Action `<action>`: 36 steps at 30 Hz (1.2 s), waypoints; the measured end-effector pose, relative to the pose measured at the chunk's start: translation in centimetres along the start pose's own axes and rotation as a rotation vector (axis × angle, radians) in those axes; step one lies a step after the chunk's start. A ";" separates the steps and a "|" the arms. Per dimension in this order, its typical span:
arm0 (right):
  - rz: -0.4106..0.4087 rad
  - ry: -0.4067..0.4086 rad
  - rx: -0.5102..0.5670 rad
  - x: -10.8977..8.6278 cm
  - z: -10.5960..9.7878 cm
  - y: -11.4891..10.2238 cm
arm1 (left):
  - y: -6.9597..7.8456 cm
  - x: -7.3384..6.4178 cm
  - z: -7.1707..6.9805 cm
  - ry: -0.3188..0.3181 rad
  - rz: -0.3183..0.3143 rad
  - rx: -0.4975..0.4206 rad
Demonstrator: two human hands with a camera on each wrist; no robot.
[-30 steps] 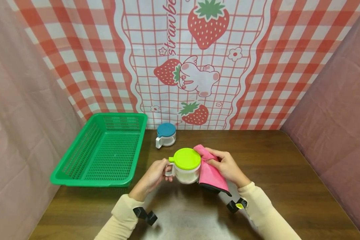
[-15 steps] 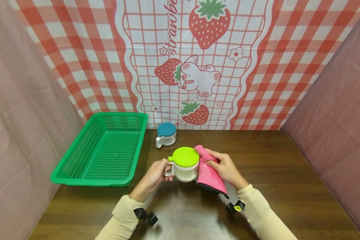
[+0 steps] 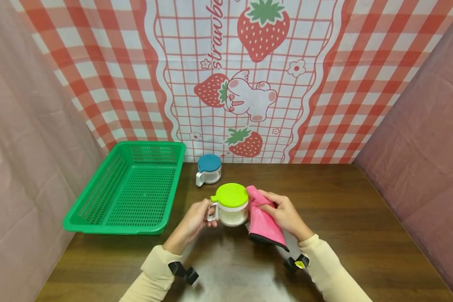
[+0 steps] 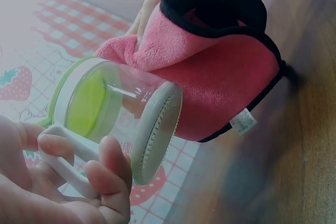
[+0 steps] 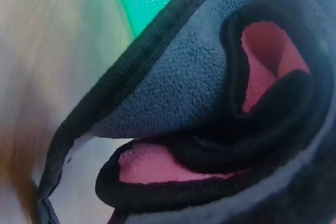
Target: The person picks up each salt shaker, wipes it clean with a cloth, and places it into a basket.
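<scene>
A clear jar with a lime-green lid and a white handle is held up over the table. My left hand grips it by the handle, fingers curled through the loop in the left wrist view. My right hand pinches a bunched pink cloth with black edging, right beside the jar's right side. In the left wrist view the cloth hangs behind the jar, a small white tag on its edge. Its grey reverse side fills much of the right wrist view, where the right hand is hidden.
A second clear jar with a blue lid stands at the back of the wooden table, its handle facing front left. To the left sits a green plastic basket with slotted walls. A strawberry-print checked cloth hangs behind the table.
The green-lidded jar has shifted slightly left and up in the head view. The cloth has come away a little from its side, with the right hand still holding it.
</scene>
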State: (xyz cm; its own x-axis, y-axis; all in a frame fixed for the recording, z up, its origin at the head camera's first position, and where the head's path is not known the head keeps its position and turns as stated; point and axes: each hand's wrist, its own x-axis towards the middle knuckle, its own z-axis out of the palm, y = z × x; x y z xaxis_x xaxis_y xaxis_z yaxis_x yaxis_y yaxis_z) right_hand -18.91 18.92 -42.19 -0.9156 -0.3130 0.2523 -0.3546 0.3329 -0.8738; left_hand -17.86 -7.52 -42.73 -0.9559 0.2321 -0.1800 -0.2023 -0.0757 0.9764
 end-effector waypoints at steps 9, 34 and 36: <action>-0.096 -0.030 -0.051 -0.2 -0.2 0.2 | -0.1 0.1 0.0 0.014 -0.004 0.017; -0.291 -0.139 -0.163 -0.8 -2.1 0.2 | 0.0 0.3 -0.2 0.093 0.008 0.122; -0.300 -0.112 -0.183 -0.8 -2.2 0.0 | 0.2 0.3 -0.3 0.095 0.006 0.135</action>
State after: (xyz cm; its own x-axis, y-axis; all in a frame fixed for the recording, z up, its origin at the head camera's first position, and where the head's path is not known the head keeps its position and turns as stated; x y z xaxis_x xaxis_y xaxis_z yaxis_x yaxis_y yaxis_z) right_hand -18.57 21.09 -41.47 -0.7431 -0.5131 0.4297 -0.6413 0.3624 -0.6763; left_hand -18.23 -7.75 -42.66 -0.9741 0.1388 -0.1785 -0.1723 0.0556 0.9835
